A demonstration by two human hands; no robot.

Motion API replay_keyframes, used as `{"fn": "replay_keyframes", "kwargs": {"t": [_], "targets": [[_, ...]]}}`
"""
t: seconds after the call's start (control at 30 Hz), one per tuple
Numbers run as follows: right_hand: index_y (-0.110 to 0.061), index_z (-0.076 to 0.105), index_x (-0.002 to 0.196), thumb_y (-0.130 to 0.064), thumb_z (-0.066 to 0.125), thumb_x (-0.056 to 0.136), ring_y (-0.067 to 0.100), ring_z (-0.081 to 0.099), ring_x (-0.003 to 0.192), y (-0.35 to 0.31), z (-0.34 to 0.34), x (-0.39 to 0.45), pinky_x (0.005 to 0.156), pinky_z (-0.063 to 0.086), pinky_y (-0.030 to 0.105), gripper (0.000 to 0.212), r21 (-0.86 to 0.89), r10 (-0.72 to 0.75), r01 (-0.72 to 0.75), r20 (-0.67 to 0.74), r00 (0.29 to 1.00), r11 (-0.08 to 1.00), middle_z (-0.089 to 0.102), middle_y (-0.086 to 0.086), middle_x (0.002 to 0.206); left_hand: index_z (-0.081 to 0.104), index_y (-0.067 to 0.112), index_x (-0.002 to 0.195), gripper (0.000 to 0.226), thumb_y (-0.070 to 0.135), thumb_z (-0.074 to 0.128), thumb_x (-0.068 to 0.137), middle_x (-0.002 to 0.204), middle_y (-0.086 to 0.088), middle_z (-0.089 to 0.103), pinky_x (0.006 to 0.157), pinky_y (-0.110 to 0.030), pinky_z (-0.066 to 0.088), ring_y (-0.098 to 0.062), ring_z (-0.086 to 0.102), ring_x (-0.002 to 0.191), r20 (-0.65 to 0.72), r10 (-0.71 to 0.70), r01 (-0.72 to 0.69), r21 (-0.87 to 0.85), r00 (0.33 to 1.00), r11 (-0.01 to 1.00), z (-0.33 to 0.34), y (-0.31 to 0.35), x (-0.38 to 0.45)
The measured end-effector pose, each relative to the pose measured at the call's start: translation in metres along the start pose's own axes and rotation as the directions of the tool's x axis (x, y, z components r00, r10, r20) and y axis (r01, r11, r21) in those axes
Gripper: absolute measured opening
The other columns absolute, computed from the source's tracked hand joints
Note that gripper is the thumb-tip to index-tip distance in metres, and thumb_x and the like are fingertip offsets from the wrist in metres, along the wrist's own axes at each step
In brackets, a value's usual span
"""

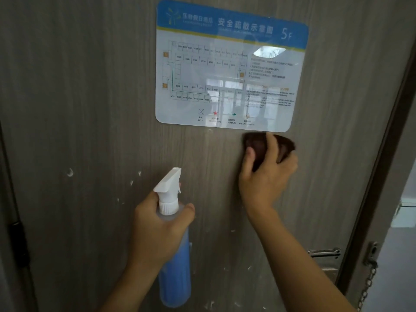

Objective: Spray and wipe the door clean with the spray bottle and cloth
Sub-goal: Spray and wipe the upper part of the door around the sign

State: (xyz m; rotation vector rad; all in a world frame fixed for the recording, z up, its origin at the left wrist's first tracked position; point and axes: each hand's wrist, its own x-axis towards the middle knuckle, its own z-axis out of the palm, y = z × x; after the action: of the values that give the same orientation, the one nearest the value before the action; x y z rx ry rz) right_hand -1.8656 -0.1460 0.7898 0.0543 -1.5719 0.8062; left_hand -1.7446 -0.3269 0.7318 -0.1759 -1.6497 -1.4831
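Door (78,97): grey-brown wood grain, filling nearly the whole head view, flecked with small white marks (70,172) on the left and lower parts. Dark brown cloth (261,146) pressed flat against the door face, just under the lower right corner of the evacuation sign (229,64), its top edge touching or nearly touching the sign's bottom rim. Right hand (266,174) spread over the cloth, fingers curled round its bunched folds, thumb along the left side, palm towards the door. Spray bottle (173,255) held upright to the lower left of the cloth, well apart from it: white trigger head and collar on top, nozzle aimed up and to the right at the door, translucent body with blue liquid in the lower part. Left hand (157,230) wrapped round the bottle's neck and shoulder, thumb on the right side, fingers hidden behind; whether a finger lies on the trigger cannot be told. Sign with blue header band, floor plan, "5F" and glare from reflected windows. Metal door handle (324,253) low on the right of the door. Dark frame (382,154) along the right edge, with a security chain (367,287) hanging from a plate. Black hinge (19,242) on the left edge.
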Motion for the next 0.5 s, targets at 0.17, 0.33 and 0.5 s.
{"fn": "replay_keyframes", "kwargs": {"t": [0.17, 0.33, 0.5], "targets": [[-0.021, 0.055, 0.141, -0.047, 0.064, 0.099, 0.04, 0.057, 0.085, 0.013, -0.003, -0.044, 0.068, 0.053, 0.043, 0.05, -0.035, -0.605, 0.627, 0.225, 0.764, 0.778, 0.062, 0.028, 0.109, 0.067, 0.032, 0.076, 0.023, 0.048, 0.076, 0.063, 0.066, 0.001, 0.068, 0.053, -0.022, 0.053, -0.012, 0.066, 0.056, 0.013, -0.01, 0.01, 0.011, 1.0, 1.0, -0.001, 0.002, 0.001], [-0.024, 0.056, 0.142, -0.048, 0.061, 0.1, 0.039, 0.05, 0.102, 0.033, -0.013, -0.021, 0.083, 0.052, 0.047, 0.049, -0.004, -0.38, 0.385, 0.16, 0.911, 0.923, 0.05, 0.022, 0.123, 0.064, 0.022, 0.071, 0.025, 0.04, 0.08, 0.066, 0.063, -0.004, 0.065, 0.051, -0.019, 0.05, -0.011, 0.063, 0.053, -0.003, -0.009, 0.009, 0.012, 1.0, 1.0, -0.012, 0.0, -0.003], [-0.025, 0.053, 0.145, -0.044, 0.059, 0.102, 0.04, 0.046, 0.112, -0.024, 0.009, -0.014, 0.094, 0.045, 0.047, 0.047, -0.01, -0.066, 0.067, 0.054, 0.996, 0.998, 0.049, 0.027, 0.13, 0.065, 0.018, 0.078, 0.034, 0.046, 0.077, 0.062, 0.068, 0.001, 0.069, 0.056, -0.019, 0.054, -0.014, 0.068, 0.06, -0.05, -0.098, 0.1, 0.023, 0.994, 0.995, -0.029, -0.011, -0.021]]}}
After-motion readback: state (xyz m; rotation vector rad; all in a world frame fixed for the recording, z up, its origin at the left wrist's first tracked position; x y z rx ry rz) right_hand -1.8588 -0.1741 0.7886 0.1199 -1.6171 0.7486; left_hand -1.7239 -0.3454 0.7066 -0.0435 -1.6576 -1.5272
